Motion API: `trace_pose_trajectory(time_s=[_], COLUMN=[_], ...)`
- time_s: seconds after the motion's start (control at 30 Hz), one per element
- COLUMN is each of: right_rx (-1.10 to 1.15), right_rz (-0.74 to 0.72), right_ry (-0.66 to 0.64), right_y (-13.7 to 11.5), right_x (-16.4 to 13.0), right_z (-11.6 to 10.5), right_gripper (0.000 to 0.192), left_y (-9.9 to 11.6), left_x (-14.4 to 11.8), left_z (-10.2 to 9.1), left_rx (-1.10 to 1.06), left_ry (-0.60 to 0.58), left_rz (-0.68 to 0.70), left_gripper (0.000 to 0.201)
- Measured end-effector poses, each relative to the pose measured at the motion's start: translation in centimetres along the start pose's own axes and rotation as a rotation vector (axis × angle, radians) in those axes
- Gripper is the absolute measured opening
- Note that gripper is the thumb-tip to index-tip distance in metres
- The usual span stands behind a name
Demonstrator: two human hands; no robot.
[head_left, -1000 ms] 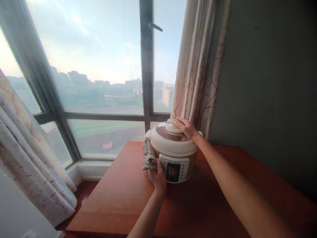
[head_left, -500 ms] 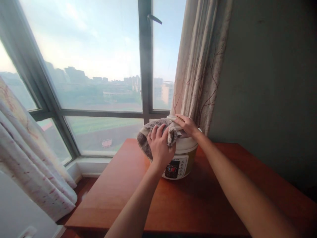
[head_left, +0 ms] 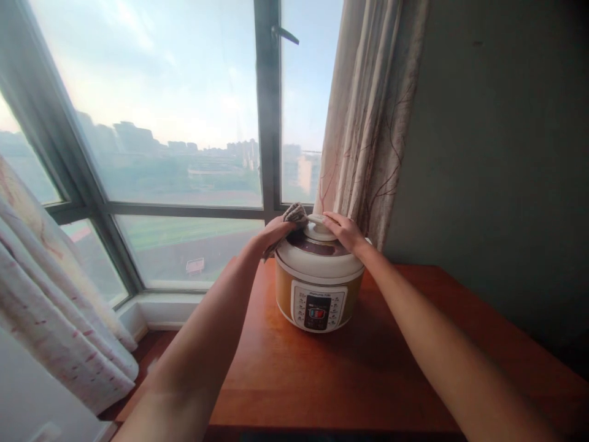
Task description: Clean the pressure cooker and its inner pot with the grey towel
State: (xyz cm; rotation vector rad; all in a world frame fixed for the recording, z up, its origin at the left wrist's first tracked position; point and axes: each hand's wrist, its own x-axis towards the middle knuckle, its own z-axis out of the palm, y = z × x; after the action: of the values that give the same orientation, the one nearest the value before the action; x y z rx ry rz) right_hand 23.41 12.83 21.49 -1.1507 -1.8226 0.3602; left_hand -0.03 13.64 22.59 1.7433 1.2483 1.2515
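A white and gold electric pressure cooker stands upright on the table, its control panel facing me. My left hand is closed on a grey-brown cloth at the upper left of the lid, just left of the lid handle; part of the cloth hangs down behind the hand. My right hand rests on the right side of the white lid handle, with its fingers laid over the top. Its thumb and fingertips are partly hidden.
The cooker sits on a reddish-brown wooden table. Large windows rise behind it, with a curtain at the back right and another curtain at the left. A dark wall borders the right side.
My left hand has moved with the cloth from the cooker's front left to the lid's far left side, uncovering the control panel. My right hand has stayed on the lid handle.
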Motion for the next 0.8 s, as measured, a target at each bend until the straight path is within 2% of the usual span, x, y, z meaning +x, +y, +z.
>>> trace_pose_trajectory(time_s=[0.1, 0.2, 0.27, 0.33, 0.4, 0.5, 0.63, 0.7, 0.8], right_rx=[0.006, 0.009, 0.019, 0.034, 0.053, 0.113, 0.266, 0.387, 0.513], right_rz=[0.008, 0.008, 0.005, 0.0, -0.005, -0.026, 0.024, 0.084, 0.134], right_ry=[-0.003, -0.003, 0.0, 0.0, -0.003, -0.016, -0.018, -0.038, -0.126], right_y=[-0.1, -0.1, -0.1, 0.0, 0.0, 0.1, 0.3, 0.4, 0.3], right_x=[0.0, -0.1, -0.1, -0.1, 0.0, 0.2, 0.5, 0.6, 0.7], right_z=[0.0, 0.0, 0.0, 0.1, 0.1, 0.0, -0.1, -0.2, -0.7], right_gripper=[0.044, 0.044, 0.043, 0.042, 0.041, 0.042, 0.049, 0.053, 0.054], left_y=[-1.0, -1.5, -1.4, -1.1, -0.9, -0.6, 0.2, 1.0, 2.3], left_x=[1.0, 1.2, 0.9, 0.1, -1.5, -5.3, -11.6, -13.7, -14.8], left_z=[-0.5, -0.4, -0.1, 0.2, 0.5, 1.6, 4.8, 6.3, 7.9], left_rx=[-0.069, -0.077, -0.059, -0.031, 0.043, 0.261, 0.52, 0.633, 0.773], left_ry=[-0.064, -0.023, -0.011, -0.011, 0.013, 0.124, 0.302, 0.28, 0.184], left_rz=[-0.069, -0.059, -0.018, 0.083, 0.222, 0.382, 0.502, 0.555, 0.604], left_gripper=[0.036, 0.039, 0.036, 0.035, 0.037, 0.042, 0.053, 0.064, 0.073])
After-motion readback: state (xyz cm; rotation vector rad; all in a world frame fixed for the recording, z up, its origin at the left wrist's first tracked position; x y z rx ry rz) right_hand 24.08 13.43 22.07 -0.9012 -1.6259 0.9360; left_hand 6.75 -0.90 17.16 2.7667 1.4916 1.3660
